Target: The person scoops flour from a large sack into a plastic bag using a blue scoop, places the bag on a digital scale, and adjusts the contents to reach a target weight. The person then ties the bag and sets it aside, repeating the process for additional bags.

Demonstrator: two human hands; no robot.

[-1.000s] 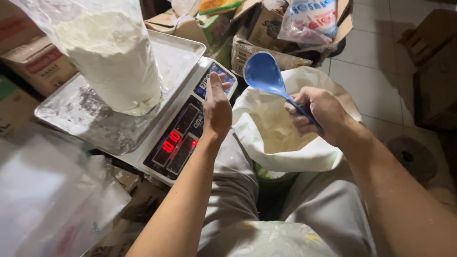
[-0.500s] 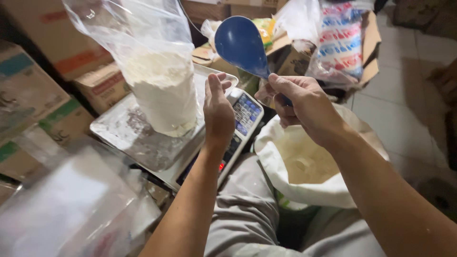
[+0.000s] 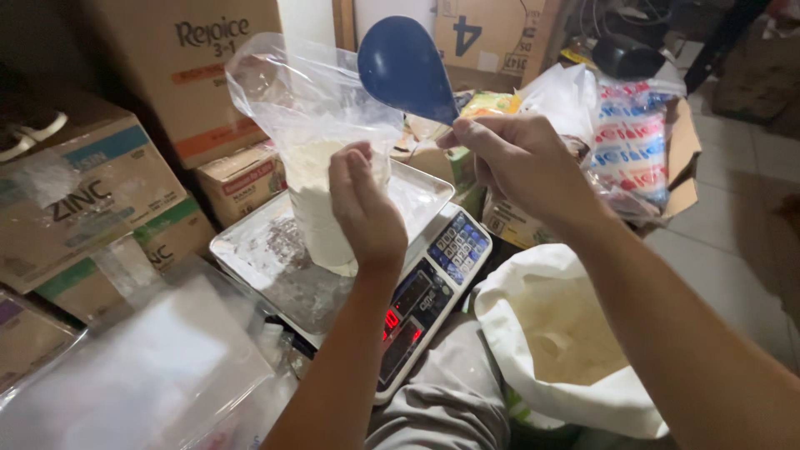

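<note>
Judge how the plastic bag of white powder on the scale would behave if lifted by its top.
The bag looks thin and floppy, so its crumpled top would likely bunch. The powder sits low, so it would probably sag bottom-heavy. Standing narrow on the scale tray, it may tip if nudged.

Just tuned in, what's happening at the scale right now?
A person is filling a clear plastic bag with white powder on the scale's tray. The left hand steadies the bag while the right hand holds a blue scoop raised beside the bag's open top. An open white sack of powder sits by their lap.
</note>
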